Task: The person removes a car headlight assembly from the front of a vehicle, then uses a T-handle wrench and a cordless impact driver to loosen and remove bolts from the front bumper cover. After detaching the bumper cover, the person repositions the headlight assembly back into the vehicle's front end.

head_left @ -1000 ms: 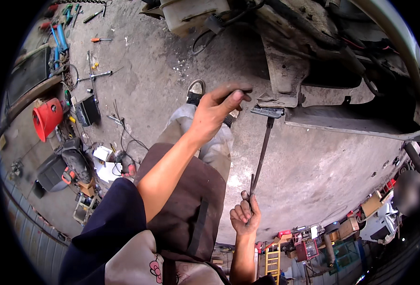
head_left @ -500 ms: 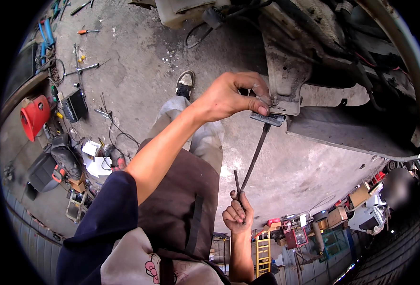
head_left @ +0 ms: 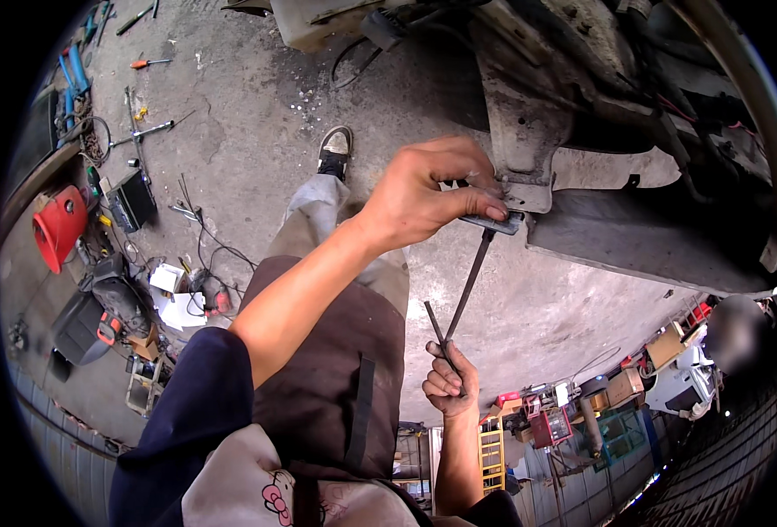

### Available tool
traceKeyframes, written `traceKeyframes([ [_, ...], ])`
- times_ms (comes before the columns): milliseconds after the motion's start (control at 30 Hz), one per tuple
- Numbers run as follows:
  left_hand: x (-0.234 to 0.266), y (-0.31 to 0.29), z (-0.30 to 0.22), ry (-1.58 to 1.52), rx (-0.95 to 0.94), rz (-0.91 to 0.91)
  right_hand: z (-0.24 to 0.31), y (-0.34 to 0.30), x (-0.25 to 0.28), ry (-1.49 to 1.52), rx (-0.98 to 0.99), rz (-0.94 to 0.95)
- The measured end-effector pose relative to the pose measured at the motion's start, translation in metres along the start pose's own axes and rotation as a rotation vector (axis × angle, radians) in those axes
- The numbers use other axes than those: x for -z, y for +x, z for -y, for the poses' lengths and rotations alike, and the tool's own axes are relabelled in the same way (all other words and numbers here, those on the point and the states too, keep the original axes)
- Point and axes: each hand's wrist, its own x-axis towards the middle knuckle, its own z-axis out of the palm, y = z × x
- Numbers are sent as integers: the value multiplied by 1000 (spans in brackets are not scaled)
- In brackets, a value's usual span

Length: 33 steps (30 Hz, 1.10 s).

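Observation:
My left hand [head_left: 432,189] reaches across with its thumb pressed on a small flat grey-and-black plate [head_left: 510,224]. It holds this plate at the lower end of a dusty metal bracket [head_left: 522,145] on the vehicle body; its curled fingers are partly hidden behind the bracket edge. Lower down, my right hand [head_left: 448,379] is closed around a dark, long-shafted wrench [head_left: 470,290]. The shaft slants up to the underside of the plate, where its tip meets a bolt or socket too small to make out. A shorter bar of the wrench sticks up beside the fingers.
A curved grey panel [head_left: 652,237] juts out right of the bracket. On the concrete floor at left lie an orange-handled screwdriver [head_left: 149,63], a cross-shaped wrench [head_left: 147,132], a black battery-like box [head_left: 132,200] and a red plastic part [head_left: 59,227]. A yellow ladder [head_left: 492,452] stands low right.
My right hand has shifted slightly right and up, and the wrench's short bar leans further left. My left hand stays on the plate. The whole view has moved a little.

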Motion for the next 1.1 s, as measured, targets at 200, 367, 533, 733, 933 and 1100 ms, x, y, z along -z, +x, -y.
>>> traceKeyframes([
  [200, 0, 1, 3, 31, -61, 8, 1, 0, 4, 122, -9, 67],
  [367, 4, -3, -2, 38, -18, 34, 2, 5, -6, 59, 121, -261],
  [533, 6, -11, 8, -158, 199, 25, 5, 1, -9, -2, 230, -252],
  [733, 3, -10, 24, -365, 314, 105, 9, -1, -3, 21, 167, -143],
  [933, 9, 4, 19, -358, 449, 206, 7, 6, 0, 18, 53, -60],
  [1100, 13, -5, 15, -361, 559, 133, 2, 10, 0, 56, 329, -102],
])
